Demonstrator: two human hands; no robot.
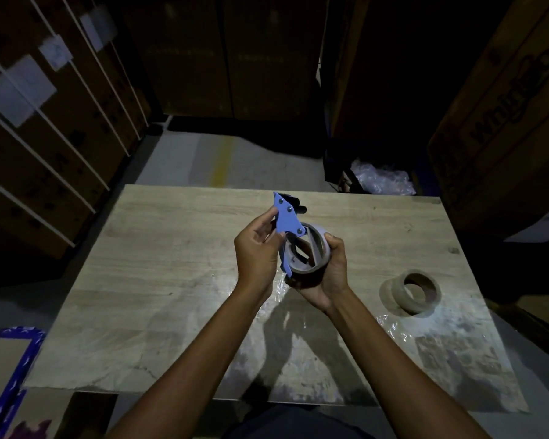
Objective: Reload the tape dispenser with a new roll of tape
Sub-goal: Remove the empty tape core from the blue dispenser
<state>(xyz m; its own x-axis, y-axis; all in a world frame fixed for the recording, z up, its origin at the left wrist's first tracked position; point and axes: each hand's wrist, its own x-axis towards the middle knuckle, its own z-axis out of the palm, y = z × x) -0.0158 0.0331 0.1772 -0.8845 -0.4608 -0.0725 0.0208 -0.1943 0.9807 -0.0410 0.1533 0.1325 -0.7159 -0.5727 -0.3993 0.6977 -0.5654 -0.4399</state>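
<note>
Both hands are raised over the middle of a pale wooden table, working together on a blue tape dispenser. The left hand is closed on the dispenser's flat blue side plate, thumb and fingertips pinching its near edge, so the plate points up and away from the person. Three rivets show on the plate's face, and a dark part — too dim to make out — juts from its far tip.

The right hand cups a roll from below and from the right, fingers curled round its outer face and the thumb laid on its top rim. The roll sits at the dispenser's lower end, tilted, with its open core turned toward the camera; dark dispenser parts can be seen through the core. Whether the roll is fully seated on the hub cannot be told from here.

A second roll lies on the table to the right, well apart from the hands, leaning with its core facing up and toward the person. Crinkled clear film lies on the tabletop near it and below the hands.

Large cardboard boxes stand around the table in a dim room; the ones on the left carry white straps and paper labels.
</note>
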